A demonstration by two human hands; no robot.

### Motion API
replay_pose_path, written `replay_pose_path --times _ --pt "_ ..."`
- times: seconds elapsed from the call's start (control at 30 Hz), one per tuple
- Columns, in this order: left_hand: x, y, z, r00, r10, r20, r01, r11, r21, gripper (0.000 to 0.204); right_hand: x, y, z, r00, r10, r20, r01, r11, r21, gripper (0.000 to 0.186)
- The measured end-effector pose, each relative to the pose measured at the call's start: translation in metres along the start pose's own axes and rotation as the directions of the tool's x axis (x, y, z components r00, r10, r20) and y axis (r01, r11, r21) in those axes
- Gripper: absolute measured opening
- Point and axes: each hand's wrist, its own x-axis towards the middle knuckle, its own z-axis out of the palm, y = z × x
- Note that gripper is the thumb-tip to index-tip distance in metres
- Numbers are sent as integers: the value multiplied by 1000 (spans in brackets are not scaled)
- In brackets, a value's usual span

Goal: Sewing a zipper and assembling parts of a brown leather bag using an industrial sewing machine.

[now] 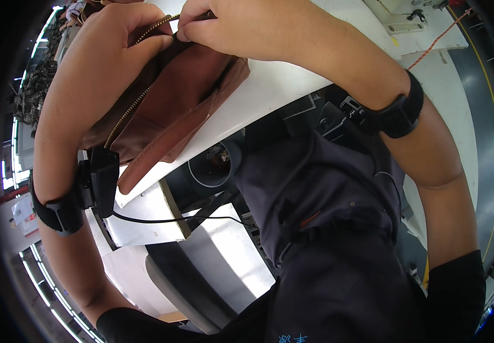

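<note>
A brown leather bag (181, 83) lies on the white table, its mouth gaping toward me. A brass-toothed zipper (130, 110) on dark tape runs along the mouth. My left hand (115, 43) pinches the zipper tape near its far end, thumb pressed against the fingers. Right beside it, my right hand (227, 26) is closed on the same stretch of zipper, thumb and fingertips together. The two sets of fingertips nearly touch. A long brown leather strip (164, 140) slants along the bag's near side. The bag's far side is hidden behind my hands.
The white table (275, 86) ends just before my lap. Below its edge sits a round dark bin (215, 166) with scraps inside. A pale machine (393, 23) stands at the far right, near an orange cord (441, 40). A black cable (167, 220) hangs from my left wrist device.
</note>
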Motion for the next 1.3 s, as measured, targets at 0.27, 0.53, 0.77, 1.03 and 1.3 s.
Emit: replay_pose_path --times 0.27,0.53,0.77,1.03,1.3 --pt "-4 -3 -3 998 70 0 -70 995 77 22 -4 4 4 996 -48 -73 52 997 52 23" --pt "2 -4 2 999 0 -32 5 988 154 23 -4 2 2 1000 6 -7 -6 1000 -6 23" --pt "4 -12 6 990 18 -139 -16 1000 13 20 -13 0 14 988 -29 -150 16 996 -89 25" --pt "0 -7 11 966 123 -228 -85 982 170 17 -13 -5 12 994 16 -109 -23 998 -58 26" --pt "4 -2 23 955 69 -290 6 968 252 18 -16 -3 14 975 -63 -212 13 974 -228 22"
